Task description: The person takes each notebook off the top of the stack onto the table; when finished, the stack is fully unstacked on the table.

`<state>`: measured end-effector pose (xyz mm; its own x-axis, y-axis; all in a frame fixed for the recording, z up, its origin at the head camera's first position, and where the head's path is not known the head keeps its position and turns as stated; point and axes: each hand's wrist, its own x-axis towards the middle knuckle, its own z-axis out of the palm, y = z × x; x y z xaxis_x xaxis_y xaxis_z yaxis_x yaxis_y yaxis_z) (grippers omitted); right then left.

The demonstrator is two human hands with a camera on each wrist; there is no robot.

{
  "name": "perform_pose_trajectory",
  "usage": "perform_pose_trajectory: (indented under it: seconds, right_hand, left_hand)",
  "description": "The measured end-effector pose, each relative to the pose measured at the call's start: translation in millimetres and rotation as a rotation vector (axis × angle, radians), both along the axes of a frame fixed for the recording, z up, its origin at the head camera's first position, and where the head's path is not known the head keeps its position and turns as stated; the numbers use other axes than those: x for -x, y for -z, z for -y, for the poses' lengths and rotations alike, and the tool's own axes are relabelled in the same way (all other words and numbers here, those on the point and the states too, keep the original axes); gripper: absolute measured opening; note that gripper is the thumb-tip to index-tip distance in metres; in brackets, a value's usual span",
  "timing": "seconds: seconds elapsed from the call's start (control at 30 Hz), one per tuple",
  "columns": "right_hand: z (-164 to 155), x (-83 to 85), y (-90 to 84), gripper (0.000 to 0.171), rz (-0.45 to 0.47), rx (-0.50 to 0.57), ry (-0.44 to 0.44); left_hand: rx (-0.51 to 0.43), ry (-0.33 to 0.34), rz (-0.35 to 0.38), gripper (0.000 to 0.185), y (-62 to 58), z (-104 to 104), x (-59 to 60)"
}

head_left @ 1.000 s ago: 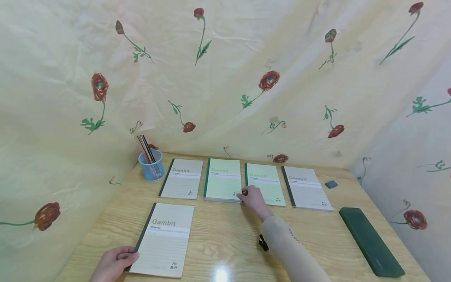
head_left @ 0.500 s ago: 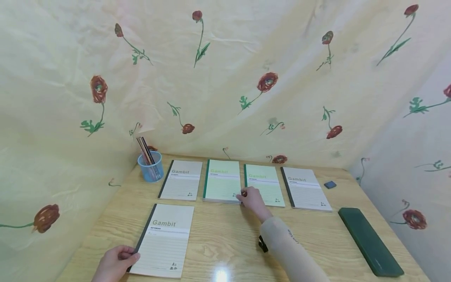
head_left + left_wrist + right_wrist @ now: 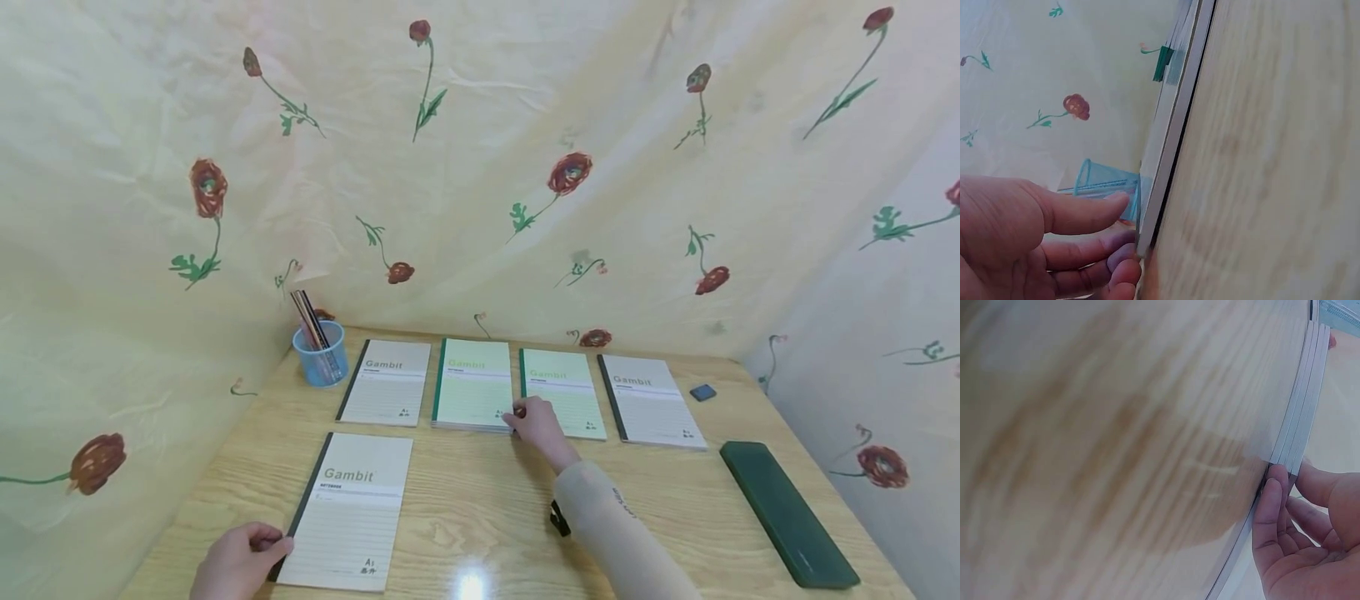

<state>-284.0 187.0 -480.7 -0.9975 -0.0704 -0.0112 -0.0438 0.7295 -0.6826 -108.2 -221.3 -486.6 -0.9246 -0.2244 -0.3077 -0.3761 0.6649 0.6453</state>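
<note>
Wooden table [image 3: 487,508]: blue cup [image 3: 322,354] holds pencils; left hand [image 3: 236,562] apparently pinches grey notebook [image 3: 348,508], right hand [image 3: 536,421] green stack [image 3: 474,383].

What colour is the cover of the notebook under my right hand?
Pale green cover with a darker green spine, clearest in the head view.

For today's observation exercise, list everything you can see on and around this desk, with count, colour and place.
grey notebooks: three, grey with dark spines; two at the ends of the far row, one near left.
green notebooks: two places, pale green, middle of the far row; the left one looks like a stack.
pen cup: one, blue, far left, holding pencils.
long case: one, dark green, right side.
small dark object: one, far right.
table: one, light wood.
floral cloth: cream, behind and beside the table.
left hand: grips the near grey notebook's corner.
right hand: pinches the green stack's near right corner.
</note>
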Motion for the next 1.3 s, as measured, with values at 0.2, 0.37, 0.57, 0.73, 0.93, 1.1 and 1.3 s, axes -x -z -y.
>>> perform_pose_trajectory:
  seconds: [0.2,0.37,0.57,0.73,0.93,1.1,1.3]
  right_hand:
    - [-0.3,0.4,0.3,0.013,0.002,-0.003,-0.002]
    - [-0.4,0.0,-0.5,0.019,-0.002,-0.002,-0.006]
    - [-0.2,-0.5,-0.6,0.025,-0.017,-0.005,-0.010]
    - [0.4,-1.0,-0.9,0.022,-0.002,-0.005,0.006]
    - [0.8,-1.0,-1.7,0.014,0.027,-0.004,0.020]
    - [-0.3,0.2,1.1,0.011,0.019,-0.018,0.021]
    - [-1.4,1.5,2.3,0.011,0.006,-0.021,0.021]
  left_hand:
    - [0.051,0.044,-0.112,0.038,-18.5,2.3,9.4]
    - [0.014,0.074,-0.193,0.037,-43.8,-12.5,34.1]
    - [-0.033,0.174,-0.336,0.026,-61.9,-50.1,78.3]
    - [-0.173,0.240,-0.375,0.017,-59.7,-85.1,123.0]
    - [-0.254,0.250,-0.387,0.017,-39.3,-124.0,167.3]
    - [-0.310,0.237,-0.365,0.023,-16.3,-149.4,187.8]
    - [-0.296,0.235,-0.335,0.029,-3.3,-167.6,194.4]
